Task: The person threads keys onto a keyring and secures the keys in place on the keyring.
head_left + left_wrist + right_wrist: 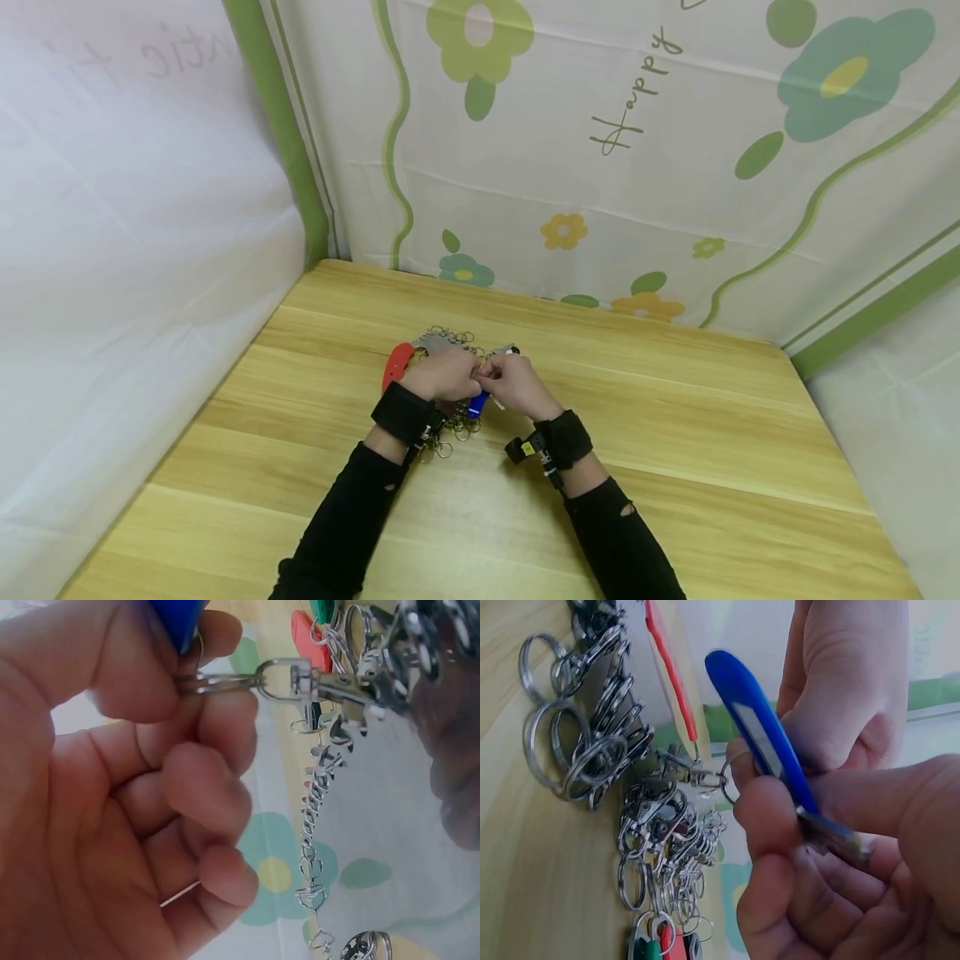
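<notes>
In the head view, both hands meet above a cluster of metal rings. My left hand (pixel 450 373) pinches a split ring (pixel 217 684) joined to a metal swivel clasp (pixel 330 686); its other fingers are loosely curled. A blue key tag (pixel 754 712) with a pale label lies between the two hands, against the left thumb. The fingers and thumb of my right hand (pixel 907 862) pinch the tag's lower end, where a small metal piece (pixel 832 834) shows. Fingers hide the exact join of tag and ring.
Rows of clasps with rings (pixel 592 750) hang along a grey panel (pixel 431 342), partly under the left hand. A red tag (pixel 397 364) lies at its left, a green tag (pixel 652 949) lower down. Beneath is a wooden table (pixel 675 467), with printed fabric walls (pixel 525 167) around it.
</notes>
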The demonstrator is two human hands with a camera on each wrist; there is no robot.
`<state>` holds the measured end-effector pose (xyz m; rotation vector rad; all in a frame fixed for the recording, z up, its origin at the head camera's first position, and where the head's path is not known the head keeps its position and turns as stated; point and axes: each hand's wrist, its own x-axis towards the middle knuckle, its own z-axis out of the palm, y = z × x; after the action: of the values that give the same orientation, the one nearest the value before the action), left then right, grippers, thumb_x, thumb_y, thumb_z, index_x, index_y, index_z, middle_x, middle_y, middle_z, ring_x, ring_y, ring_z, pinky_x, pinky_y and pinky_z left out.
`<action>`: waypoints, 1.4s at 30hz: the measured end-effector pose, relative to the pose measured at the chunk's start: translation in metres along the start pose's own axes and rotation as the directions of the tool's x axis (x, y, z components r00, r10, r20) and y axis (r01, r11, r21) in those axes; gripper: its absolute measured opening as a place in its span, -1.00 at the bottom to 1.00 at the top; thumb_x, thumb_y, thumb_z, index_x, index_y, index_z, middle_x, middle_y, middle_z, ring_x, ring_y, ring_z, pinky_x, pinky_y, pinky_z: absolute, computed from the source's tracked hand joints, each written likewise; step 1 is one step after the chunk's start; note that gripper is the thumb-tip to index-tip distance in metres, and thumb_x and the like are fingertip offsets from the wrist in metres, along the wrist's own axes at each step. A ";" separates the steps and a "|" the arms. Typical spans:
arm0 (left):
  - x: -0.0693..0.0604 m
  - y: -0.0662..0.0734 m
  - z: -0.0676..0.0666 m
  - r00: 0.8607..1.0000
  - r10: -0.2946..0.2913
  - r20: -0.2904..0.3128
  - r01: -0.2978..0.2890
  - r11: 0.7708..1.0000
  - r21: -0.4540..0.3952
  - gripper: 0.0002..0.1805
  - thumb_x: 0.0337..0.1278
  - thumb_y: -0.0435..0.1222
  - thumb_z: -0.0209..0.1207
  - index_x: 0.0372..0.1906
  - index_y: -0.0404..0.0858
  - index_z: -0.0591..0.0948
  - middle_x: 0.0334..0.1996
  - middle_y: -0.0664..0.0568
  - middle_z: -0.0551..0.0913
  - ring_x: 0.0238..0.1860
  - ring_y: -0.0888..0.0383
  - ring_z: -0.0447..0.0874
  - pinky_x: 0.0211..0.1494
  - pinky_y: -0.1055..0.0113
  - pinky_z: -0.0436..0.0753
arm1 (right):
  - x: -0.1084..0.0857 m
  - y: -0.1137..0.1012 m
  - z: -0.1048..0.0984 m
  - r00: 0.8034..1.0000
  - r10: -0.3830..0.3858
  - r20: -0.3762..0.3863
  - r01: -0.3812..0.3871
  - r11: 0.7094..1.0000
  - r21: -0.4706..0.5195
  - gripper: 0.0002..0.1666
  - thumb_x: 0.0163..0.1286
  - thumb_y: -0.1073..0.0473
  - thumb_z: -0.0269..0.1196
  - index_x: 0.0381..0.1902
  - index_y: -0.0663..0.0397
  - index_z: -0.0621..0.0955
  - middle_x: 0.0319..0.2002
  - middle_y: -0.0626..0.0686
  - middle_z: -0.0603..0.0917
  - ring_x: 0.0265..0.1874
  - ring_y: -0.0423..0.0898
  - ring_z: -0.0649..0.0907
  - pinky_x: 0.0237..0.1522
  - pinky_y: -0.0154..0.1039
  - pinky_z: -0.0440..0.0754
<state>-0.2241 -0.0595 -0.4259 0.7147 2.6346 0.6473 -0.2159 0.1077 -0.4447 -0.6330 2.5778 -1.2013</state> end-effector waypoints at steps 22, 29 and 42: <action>-0.003 -0.006 -0.004 0.998 0.062 0.012 -0.061 0.996 -0.059 -0.68 0.25 -0.34 0.07 -0.64 -0.15 0.37 -0.74 0.14 0.24 -0.73 0.23 0.20 -0.54 0.41 0.25 | 0.000 0.003 -0.004 0.997 0.056 -0.062 -0.053 0.998 0.036 -0.85 0.37 0.16 0.21 -0.40 0.02 0.65 -0.53 -0.04 0.62 -0.75 -0.19 0.43 -0.70 -0.33 0.33; -0.004 -0.005 -0.003 0.999 0.052 0.013 -0.051 0.996 -0.069 -0.67 0.30 -0.28 0.04 -0.64 -0.13 0.38 -0.75 0.14 0.26 -0.74 0.22 0.21 -0.55 0.40 0.28 | 0.000 0.002 -0.005 0.998 0.043 -0.044 -0.042 0.998 0.037 -0.90 0.37 0.20 0.21 -0.33 0.07 0.65 -0.47 -0.02 0.65 -0.64 -0.12 0.54 -0.61 -0.31 0.43; -0.004 -0.003 -0.002 0.999 0.031 0.008 -0.031 0.998 -0.058 -0.60 0.32 -0.26 0.02 -0.69 -0.13 0.33 -0.78 0.15 0.22 -0.76 0.23 0.15 -0.55 0.40 0.25 | -0.001 0.001 -0.007 0.999 -0.035 -0.002 0.035 0.999 -0.030 -0.94 0.34 0.28 0.22 -0.30 0.07 0.64 -0.37 -0.05 0.63 -0.46 -0.18 0.60 -0.44 -0.29 0.55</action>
<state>-0.2229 -0.0644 -0.4253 0.7413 2.5896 0.7246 -0.2174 0.1133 -0.4410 -0.6862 2.6020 -1.1774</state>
